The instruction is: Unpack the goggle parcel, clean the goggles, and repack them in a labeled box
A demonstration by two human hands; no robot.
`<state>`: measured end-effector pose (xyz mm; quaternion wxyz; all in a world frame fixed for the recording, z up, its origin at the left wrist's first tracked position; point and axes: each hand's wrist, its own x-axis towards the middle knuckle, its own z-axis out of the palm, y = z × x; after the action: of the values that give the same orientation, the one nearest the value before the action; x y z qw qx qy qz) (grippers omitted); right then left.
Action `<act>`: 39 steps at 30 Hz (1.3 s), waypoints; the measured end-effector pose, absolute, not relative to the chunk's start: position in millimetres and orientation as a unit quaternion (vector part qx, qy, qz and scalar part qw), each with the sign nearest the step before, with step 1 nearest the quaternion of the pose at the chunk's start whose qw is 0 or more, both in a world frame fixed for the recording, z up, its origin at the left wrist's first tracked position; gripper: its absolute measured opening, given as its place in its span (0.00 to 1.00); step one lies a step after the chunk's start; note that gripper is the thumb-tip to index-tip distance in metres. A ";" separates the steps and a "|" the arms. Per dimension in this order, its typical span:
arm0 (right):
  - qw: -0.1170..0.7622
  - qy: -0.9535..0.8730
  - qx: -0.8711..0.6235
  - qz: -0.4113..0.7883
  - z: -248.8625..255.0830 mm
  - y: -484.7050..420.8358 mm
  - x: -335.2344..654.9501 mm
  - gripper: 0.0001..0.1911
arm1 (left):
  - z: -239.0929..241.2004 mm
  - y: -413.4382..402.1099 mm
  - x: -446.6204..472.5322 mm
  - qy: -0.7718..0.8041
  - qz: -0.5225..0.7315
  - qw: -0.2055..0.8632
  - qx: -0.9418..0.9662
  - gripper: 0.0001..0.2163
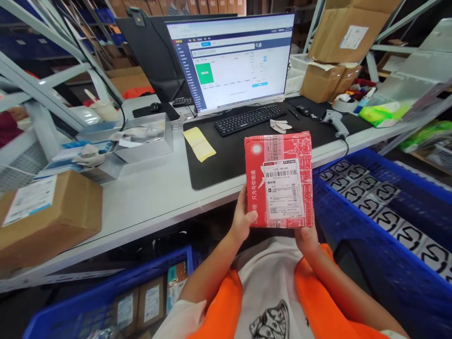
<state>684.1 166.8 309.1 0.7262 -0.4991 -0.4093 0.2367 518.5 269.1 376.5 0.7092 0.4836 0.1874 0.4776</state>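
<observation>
Head camera looks down on me holding a red parcel (278,180) up in front of my chest, just below the front edge of the white workbench (148,197). My left hand (243,217) clasps its lower left corner — thumb pressed on the red face beside the column of white characters, fingers out of sight behind. My right hand (306,238) supports the bottom right edge from underneath; only the wrist and heel of the hand show, so how the fingers curl behind the parcel I cannot tell. The parcel stands nearly upright, tilted slightly, with its white shipping label (284,192) and barcode facing me, taped over with clear film.

On the bench beyond it lies a black desk mat (226,155) carrying a black keyboard (250,119) and a yellow slip of paper (199,143). Behind the keyboard stands a lit monitor (233,59). A barcode scanner (334,122) rests on the mat's right end, near the parcel's upper right corner but apart from it. A clear plastic tray (148,136) sits left of the mat, and a brown cardboard box (45,216) sits at the bench's near left end.

To my right is a blue crate (384,235) — grey bags with black logos lie inside. Another blue crate (106,296) with labelled boxes sits lower left.
</observation>
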 end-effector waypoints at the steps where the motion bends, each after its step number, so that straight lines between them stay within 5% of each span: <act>1: 0.722 -0.413 -0.503 0.235 309.0 168.3 684.6 0.50 | 375.6 270.6 518.9 0.184 0.479 0.709 0.483 0.37; 9: 0.693 -0.423 -0.550 0.199 299.6 180.1 683.2 0.42 | 369.3 274.8 514.6 0.199 0.484 0.660 0.539 0.35; 15: 0.656 -0.441 -0.547 0.275 304.9 200.4 652.5 0.29 | 369.3 258.6 486.9 0.272 0.591 0.514 0.559 0.46; 19: 0.599 -0.546 -0.480 0.335 314.1 213.2 619.5 0.23 | 374.7 252.9 437.1 0.366 0.646 0.400 0.537 0.40; 22: 0.522 -0.663 -0.410 0.346 325.7 231.3 585.4 0.29 | 386.6 252.7 380.5 0.436 0.679 0.302 0.508 0.33; 25: 0.459 -0.752 -0.334 0.336 341.7 257.4 535.5 0.34 | 399.4 246.6 327.6 0.484 0.720 0.189 0.460 0.37; 30: 0.361 -0.855 -0.269 0.257 377.1 308.6 446.4 0.35 | 406.9 239.4 282.5 0.610 0.588 -0.083 0.525 0.52; 35: 0.221 -0.905 -0.326 0.164 403.1 333.3 426.1 0.29 | 405.5 267.4 249.2 0.700 0.458 -0.219 0.504 0.39; 39: 0.251 -0.876 -0.398 0.109 382.9 317.0 474.7 0.26 | 406.4 297.7 220.6 0.696 0.449 -0.253 0.500 0.39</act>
<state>474.7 317.0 382.9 0.2509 -0.3982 -0.8755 0.1094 220.6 297.7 406.4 -0.2532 0.5001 0.6959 0.4489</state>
